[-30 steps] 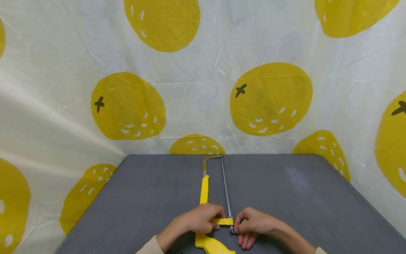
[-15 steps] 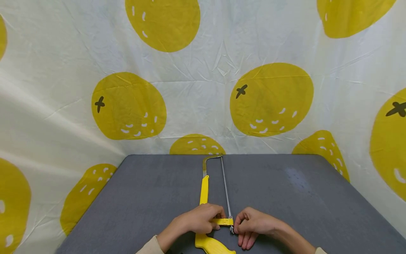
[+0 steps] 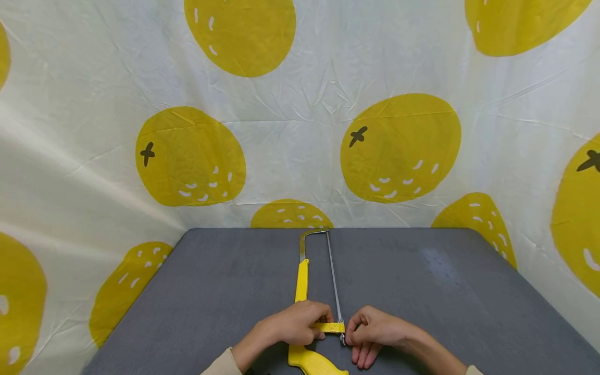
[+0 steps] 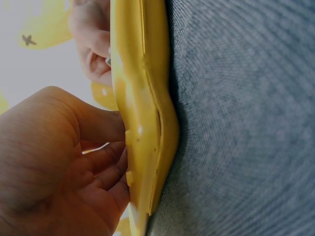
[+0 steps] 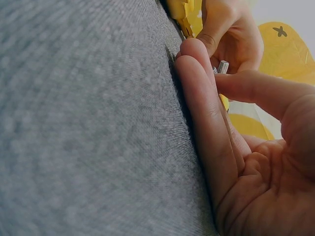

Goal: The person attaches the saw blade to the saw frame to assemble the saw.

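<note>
In the lower middle of the head view, a hacksaw with a yellow frame and a curved metal front arm (image 3: 302, 284) lies on a dark grey fabric-covered table (image 3: 225, 291). Its thin silvery straight blade (image 3: 333, 276) runs along the right side, and its yellow moulded handle (image 3: 316, 361) reaches the bottom edge. The left hand (image 3: 300, 320) grips the frame beside its short yellow crosspiece (image 3: 330, 327), fingers bent over it. The right hand (image 3: 378, 329) has thumb and forefinger drawn together at the small silvery metal screw fitting (image 3: 342, 339) below the blade's near end, seemingly pinching it; the exact contact is partly hidden. Its other fingers extend low along the table.

Compared with a second ago, saw and hands keep their places; any turn of the fitting is too small to tell. This suggests fine finger work there, with the frame held steady.
</note>
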The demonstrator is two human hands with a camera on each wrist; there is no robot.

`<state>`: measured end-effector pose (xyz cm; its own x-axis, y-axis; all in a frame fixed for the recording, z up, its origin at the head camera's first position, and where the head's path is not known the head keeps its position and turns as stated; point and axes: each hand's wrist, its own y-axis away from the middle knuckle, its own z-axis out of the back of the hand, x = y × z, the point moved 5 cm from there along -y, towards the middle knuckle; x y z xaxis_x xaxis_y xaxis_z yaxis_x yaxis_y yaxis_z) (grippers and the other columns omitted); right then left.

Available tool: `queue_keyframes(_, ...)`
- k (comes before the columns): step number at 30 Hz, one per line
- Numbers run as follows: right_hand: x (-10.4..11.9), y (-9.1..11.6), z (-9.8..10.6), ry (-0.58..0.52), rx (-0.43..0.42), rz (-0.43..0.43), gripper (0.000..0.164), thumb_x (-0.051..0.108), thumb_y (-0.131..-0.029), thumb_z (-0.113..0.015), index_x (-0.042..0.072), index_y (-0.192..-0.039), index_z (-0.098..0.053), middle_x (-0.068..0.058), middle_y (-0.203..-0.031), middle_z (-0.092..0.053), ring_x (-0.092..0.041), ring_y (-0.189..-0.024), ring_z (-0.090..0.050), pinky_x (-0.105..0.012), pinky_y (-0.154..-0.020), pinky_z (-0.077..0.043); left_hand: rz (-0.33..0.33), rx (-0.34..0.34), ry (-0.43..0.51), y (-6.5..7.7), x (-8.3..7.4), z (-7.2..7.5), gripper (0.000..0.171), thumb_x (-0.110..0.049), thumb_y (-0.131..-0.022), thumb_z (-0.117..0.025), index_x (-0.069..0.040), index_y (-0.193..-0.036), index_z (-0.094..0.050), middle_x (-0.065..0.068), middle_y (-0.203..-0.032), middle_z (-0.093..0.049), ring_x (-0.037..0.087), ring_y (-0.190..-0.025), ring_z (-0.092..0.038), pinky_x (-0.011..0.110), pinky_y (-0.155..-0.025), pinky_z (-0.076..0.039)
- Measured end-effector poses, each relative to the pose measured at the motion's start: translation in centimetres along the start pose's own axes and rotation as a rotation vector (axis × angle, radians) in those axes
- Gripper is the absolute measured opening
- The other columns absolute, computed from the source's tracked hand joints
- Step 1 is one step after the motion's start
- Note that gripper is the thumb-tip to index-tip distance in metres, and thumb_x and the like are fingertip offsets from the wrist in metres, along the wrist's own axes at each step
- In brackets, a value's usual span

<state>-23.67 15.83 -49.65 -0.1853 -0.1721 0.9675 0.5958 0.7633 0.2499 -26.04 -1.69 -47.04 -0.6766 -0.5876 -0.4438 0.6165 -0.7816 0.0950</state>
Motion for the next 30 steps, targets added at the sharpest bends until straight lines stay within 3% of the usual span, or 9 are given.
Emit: queue_keyframes(30, 0.49, 0.30, -0.21, 0.031, -0.018, -0.033, 0.024, 0.020, -0.098, -0.067, -0.003, -0.098, -0.073, 0.000, -0.072, -0.074, -0.003, -0.059, -0.070, -0.023, -0.055, -0.057, 0.009, 0.002, 0.022, 0.03, -0.01, 0.03, 0.019, -0.011, -0.093, -0.075, -0.020, -0.107, -0.067, -0.015, -0.084, -0.057, 0.000, -0.071, -0.048, 0.017, -0.069, -0.044)
